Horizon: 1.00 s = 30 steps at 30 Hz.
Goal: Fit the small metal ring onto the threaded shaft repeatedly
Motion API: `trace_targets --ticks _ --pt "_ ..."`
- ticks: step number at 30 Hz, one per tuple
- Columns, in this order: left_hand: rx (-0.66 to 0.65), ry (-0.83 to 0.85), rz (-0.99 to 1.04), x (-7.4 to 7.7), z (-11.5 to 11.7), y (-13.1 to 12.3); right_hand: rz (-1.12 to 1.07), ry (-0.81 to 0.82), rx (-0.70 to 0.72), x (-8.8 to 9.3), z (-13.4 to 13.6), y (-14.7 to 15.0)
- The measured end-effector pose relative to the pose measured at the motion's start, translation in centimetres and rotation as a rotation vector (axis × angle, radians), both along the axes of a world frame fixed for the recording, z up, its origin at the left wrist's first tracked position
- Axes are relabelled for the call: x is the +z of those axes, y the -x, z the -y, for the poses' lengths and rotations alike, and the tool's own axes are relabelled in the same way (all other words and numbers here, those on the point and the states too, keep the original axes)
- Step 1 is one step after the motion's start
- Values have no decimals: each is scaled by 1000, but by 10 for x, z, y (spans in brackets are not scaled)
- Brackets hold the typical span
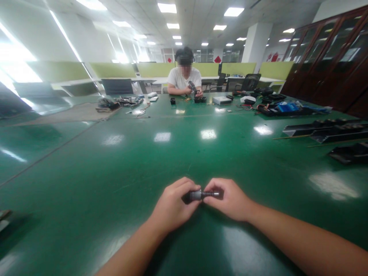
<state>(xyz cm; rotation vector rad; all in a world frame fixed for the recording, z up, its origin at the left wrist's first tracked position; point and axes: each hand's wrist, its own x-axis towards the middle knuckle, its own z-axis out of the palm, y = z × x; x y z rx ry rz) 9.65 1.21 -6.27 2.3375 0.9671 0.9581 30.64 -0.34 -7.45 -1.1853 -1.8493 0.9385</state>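
Over the green tabletop, a small dark cylindrical part with a grey body and a thin ribbed shaft ending in a silver tip lies level between my hands. My left hand is closed around the thicker body, thumb in front and fingers behind. The thumb and fingers of my right hand pinch the thin shaft close to the body, and the silver tip shows inside the curl of that hand. The exact kind of part is too small to make out.
Across the green table sits a person in a white shirt holding a dark tool. Black metal channels and a tray with blue items lie at the right. Assorted parts are piled at the far left.
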Motion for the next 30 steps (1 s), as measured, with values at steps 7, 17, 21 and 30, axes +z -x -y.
trace_targets --ticks 7,17,21,30 --pt "6 -39 -11 0 0 1 -9 13 0 -2 -1 -1" --pt "4 0 0 -2 0 4 -19 22 2 -2 -1 -2" --pt "12 4 -4 -1 -1 5 -13 3 -15 0 0 -1" --pt "24 -19 -6 0 -4 7 -24 12 -41 0 0 -2"
